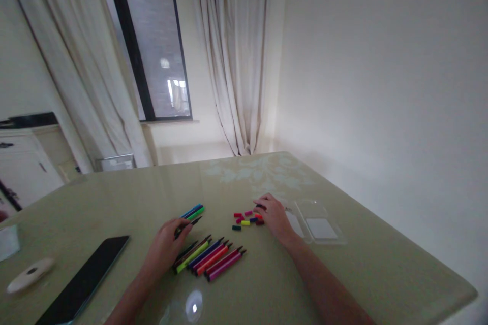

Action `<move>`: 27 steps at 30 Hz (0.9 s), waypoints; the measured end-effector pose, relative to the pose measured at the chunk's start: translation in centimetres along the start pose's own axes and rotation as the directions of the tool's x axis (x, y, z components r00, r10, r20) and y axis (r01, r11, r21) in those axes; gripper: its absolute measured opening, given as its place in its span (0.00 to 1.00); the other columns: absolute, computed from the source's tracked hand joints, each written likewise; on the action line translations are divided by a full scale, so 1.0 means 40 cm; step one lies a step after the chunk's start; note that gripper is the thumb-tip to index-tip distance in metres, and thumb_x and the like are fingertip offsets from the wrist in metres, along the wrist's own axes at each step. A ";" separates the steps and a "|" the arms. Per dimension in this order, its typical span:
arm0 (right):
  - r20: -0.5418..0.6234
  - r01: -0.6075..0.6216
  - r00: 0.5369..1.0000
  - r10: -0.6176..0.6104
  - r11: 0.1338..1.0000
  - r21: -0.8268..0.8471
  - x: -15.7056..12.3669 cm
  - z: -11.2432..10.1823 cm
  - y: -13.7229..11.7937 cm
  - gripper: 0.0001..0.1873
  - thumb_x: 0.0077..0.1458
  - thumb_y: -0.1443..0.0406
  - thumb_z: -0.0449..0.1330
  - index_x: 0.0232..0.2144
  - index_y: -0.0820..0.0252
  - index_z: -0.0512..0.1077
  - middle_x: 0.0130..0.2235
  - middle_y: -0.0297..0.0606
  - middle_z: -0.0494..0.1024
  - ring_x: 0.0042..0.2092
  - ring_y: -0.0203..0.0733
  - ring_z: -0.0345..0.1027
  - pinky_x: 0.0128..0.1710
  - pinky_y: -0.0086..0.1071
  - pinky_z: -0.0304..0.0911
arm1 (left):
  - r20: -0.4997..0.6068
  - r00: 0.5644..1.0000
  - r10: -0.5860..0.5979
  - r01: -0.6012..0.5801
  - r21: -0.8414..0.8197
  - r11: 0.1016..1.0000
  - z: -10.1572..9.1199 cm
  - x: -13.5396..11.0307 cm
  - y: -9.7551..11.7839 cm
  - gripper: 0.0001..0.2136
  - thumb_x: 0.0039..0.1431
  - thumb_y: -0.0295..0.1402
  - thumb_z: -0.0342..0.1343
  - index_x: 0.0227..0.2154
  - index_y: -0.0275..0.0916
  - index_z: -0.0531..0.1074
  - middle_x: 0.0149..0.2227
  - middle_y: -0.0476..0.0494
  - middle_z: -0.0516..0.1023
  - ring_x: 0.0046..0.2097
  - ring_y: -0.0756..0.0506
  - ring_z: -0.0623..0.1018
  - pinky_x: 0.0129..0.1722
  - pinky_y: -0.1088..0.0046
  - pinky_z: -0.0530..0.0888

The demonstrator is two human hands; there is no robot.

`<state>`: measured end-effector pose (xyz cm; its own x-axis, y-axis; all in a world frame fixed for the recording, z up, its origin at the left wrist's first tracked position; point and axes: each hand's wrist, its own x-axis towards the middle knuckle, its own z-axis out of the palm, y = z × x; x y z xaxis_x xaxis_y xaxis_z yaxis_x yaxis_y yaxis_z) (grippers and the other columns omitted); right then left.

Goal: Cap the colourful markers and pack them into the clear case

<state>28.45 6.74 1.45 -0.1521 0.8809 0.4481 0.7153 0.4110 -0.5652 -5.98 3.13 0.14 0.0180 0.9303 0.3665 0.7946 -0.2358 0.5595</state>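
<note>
My left hand [171, 241] is closed round a dark felt-tip marker [196, 221], whose bare tip points to the right. Just below it lies a row of uncapped felt-tip markers [213, 259] in dark, lime, blue, red, orange and purple. Past my left fingers are several blue and green markers [195, 212]. My right hand [272, 216] pinches a small dark marker cap [261, 206] between its fingertips. Loose coloured caps [246, 223] lie under and to the left of that hand, some partly hidden by it.
An opened clear plastic case [322, 228] lies right of my right hand. A black tablet-like slab [87, 279] and a pale oval object [30, 275] are at the left. The greenish table [381, 264] runs along the wall, with a window and curtains behind.
</note>
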 end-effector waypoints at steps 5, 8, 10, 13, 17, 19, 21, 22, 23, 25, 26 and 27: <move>0.042 -0.063 0.997 0.068 0.991 -0.119 -0.017 0.010 0.017 0.15 0.65 0.72 0.55 0.43 0.59 0.81 0.43 0.42 0.78 0.44 0.41 0.74 0.47 0.30 0.64 | 0.115 0.991 -0.070 0.068 0.018 0.998 -0.028 -0.027 -0.055 0.17 0.60 0.48 0.51 0.37 0.43 0.79 0.36 0.43 0.83 0.38 0.40 0.81 0.40 0.64 0.75; 0.094 -0.088 0.988 0.119 0.956 -0.280 -0.012 0.005 0.009 0.14 0.66 0.72 0.54 0.40 0.60 0.81 0.43 0.42 0.79 0.45 0.42 0.73 0.46 0.31 0.62 | 0.153 0.984 -0.096 0.090 0.043 0.995 -0.044 -0.033 -0.072 0.17 0.58 0.48 0.52 0.36 0.43 0.79 0.34 0.44 0.82 0.36 0.40 0.80 0.39 0.65 0.75; 0.129 -0.073 0.982 0.138 0.907 -0.415 -0.007 0.002 0.002 0.12 0.66 0.70 0.56 0.38 0.59 0.81 0.42 0.42 0.81 0.46 0.45 0.72 0.47 0.34 0.59 | 0.184 0.977 -0.108 0.104 0.032 0.994 -0.049 -0.037 -0.075 0.17 0.57 0.49 0.52 0.36 0.43 0.80 0.34 0.44 0.83 0.36 0.40 0.80 0.38 0.66 0.75; 0.141 -0.054 0.979 0.149 0.851 -0.522 -0.006 0.002 -0.004 0.10 0.65 0.68 0.58 0.37 0.57 0.80 0.41 0.42 0.82 0.47 0.47 0.71 0.48 0.37 0.56 | 0.233 0.964 -0.126 0.128 0.007 0.992 -0.048 -0.044 -0.073 0.17 0.57 0.48 0.53 0.38 0.43 0.81 0.34 0.45 0.83 0.36 0.41 0.81 0.38 0.67 0.75; 0.113 -0.049 0.985 0.128 0.845 -0.532 -0.011 0.012 0.005 0.09 0.64 0.68 0.58 0.36 0.57 0.80 0.40 0.42 0.83 0.46 0.48 0.71 0.46 0.38 0.54 | 0.258 0.957 -0.134 0.148 -0.034 0.988 -0.040 -0.042 -0.075 0.20 0.61 0.52 0.51 0.35 0.43 0.81 0.35 0.44 0.83 0.38 0.40 0.81 0.38 0.67 0.75; 0.096 -0.038 0.990 0.104 0.850 -0.526 -0.014 0.019 0.015 0.09 0.64 0.69 0.58 0.35 0.57 0.79 0.40 0.43 0.83 0.45 0.50 0.71 0.45 0.40 0.55 | 0.151 0.982 -0.114 0.123 -0.051 0.991 -0.034 -0.036 -0.084 0.21 0.62 0.51 0.49 0.37 0.43 0.81 0.39 0.43 0.83 0.41 0.39 0.81 0.42 0.65 0.76; 0.065 -0.032 0.995 0.075 0.863 -0.505 -0.017 0.024 0.023 0.09 0.63 0.70 0.58 0.38 0.57 0.79 0.42 0.43 0.83 0.46 0.51 0.71 0.46 0.41 0.55 | 0.007 0.997 -0.079 0.079 -0.025 0.997 -0.027 -0.029 -0.095 0.20 0.63 0.48 0.47 0.42 0.43 0.80 0.44 0.41 0.82 0.46 0.38 0.80 0.49 0.62 0.75; 0.046 -0.030 0.997 0.060 0.871 -0.490 -0.019 0.025 0.025 0.09 0.63 0.70 0.58 0.40 0.57 0.79 0.43 0.43 0.82 0.47 0.52 0.70 0.47 0.42 0.55 | -0.040 0.997 -0.060 0.060 0.009 0.998 -0.024 -0.026 -0.099 0.20 0.64 0.47 0.47 0.44 0.43 0.80 0.46 0.41 0.82 0.48 0.38 0.79 0.52 0.61 0.74; 0.028 -0.026 0.999 0.044 0.880 -0.474 -0.020 0.026 0.024 0.10 0.63 0.71 0.58 0.42 0.57 0.79 0.45 0.44 0.82 0.48 0.52 0.70 0.47 0.42 0.56 | -0.060 0.997 -0.040 0.044 0.052 0.998 -0.022 -0.024 -0.102 0.20 0.64 0.46 0.46 0.45 0.44 0.80 0.47 0.41 0.82 0.50 0.37 0.79 0.54 0.60 0.73; 0.006 -0.012 1.000 0.017 0.897 -0.441 -0.025 0.025 0.014 0.11 0.63 0.71 0.58 0.45 0.56 0.78 0.46 0.44 0.81 0.49 0.52 0.70 0.48 0.42 0.56 | -0.041 0.999 -0.008 0.013 0.143 0.990 -0.019 -0.022 -0.104 0.19 0.64 0.45 0.47 0.44 0.45 0.80 0.47 0.41 0.81 0.51 0.37 0.78 0.55 0.60 0.72; 0.006 -0.001 1.000 0.004 0.905 -0.426 -0.028 0.025 0.005 0.12 0.63 0.71 0.58 0.45 0.56 0.78 0.46 0.43 0.81 0.49 0.52 0.70 0.48 0.42 0.56 | -0.017 1.000 0.004 -0.001 0.183 0.983 -0.019 -0.022 -0.103 0.18 0.64 0.45 0.48 0.43 0.45 0.80 0.46 0.41 0.81 0.50 0.36 0.77 0.54 0.60 0.72; 0.010 0.012 1.000 -0.009 0.912 -0.410 -0.031 0.026 -0.006 0.11 0.64 0.71 0.58 0.45 0.56 0.78 0.46 0.43 0.81 0.49 0.52 0.70 0.49 0.42 0.56 | 0.002 1.000 0.011 -0.011 0.218 0.976 -0.020 -0.022 -0.101 0.17 0.64 0.45 0.48 0.41 0.45 0.80 0.45 0.41 0.81 0.49 0.36 0.77 0.53 0.60 0.73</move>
<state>27.77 5.80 0.33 -0.1650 0.8796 0.4462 0.9300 0.2893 -0.2266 -9.69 3.03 -1.84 0.0281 0.9283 0.3707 0.9073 -0.1793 0.3803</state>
